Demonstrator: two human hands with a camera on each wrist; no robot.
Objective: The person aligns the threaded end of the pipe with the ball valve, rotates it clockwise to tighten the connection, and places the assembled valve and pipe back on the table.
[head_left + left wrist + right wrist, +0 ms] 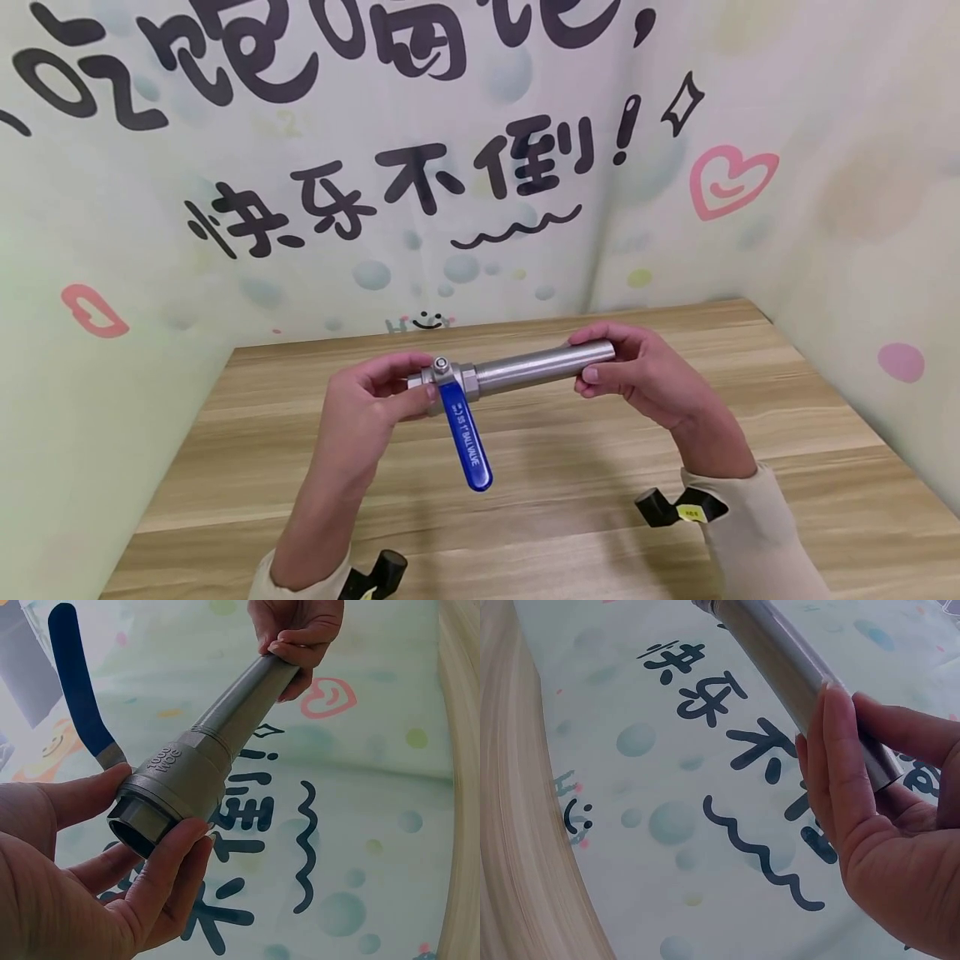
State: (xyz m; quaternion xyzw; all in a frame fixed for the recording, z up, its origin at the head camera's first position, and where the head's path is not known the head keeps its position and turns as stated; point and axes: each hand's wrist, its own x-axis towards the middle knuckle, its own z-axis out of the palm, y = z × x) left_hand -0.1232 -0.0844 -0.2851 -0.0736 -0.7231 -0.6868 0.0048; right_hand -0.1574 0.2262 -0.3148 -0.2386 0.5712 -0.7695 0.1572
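Observation:
A steel ball valve point(176, 776) with a blue lever handle point(467, 437) is joined to a straight metal pipe point(528, 371). My left hand point(367, 408) grips the valve body at its open hex end, thumb on the near side by the lever. The far end of the pipe is held in my right hand point(645, 375), between thumb and fingers, as the right wrist view also shows along the pipe's smooth length point(787, 667). Valve and pipe are held up over the wooden table, the pipe end slightly higher in the head view. The lever points down toward me.
Beneath the hands lies a wood-grain table point(540, 517). Behind it stands a pale printed backdrop point(480, 275) with black lettering, pink hearts and coloured dots, and it continues along both sides. A black wrist camera mount point(678, 507) sits on the right sleeve.

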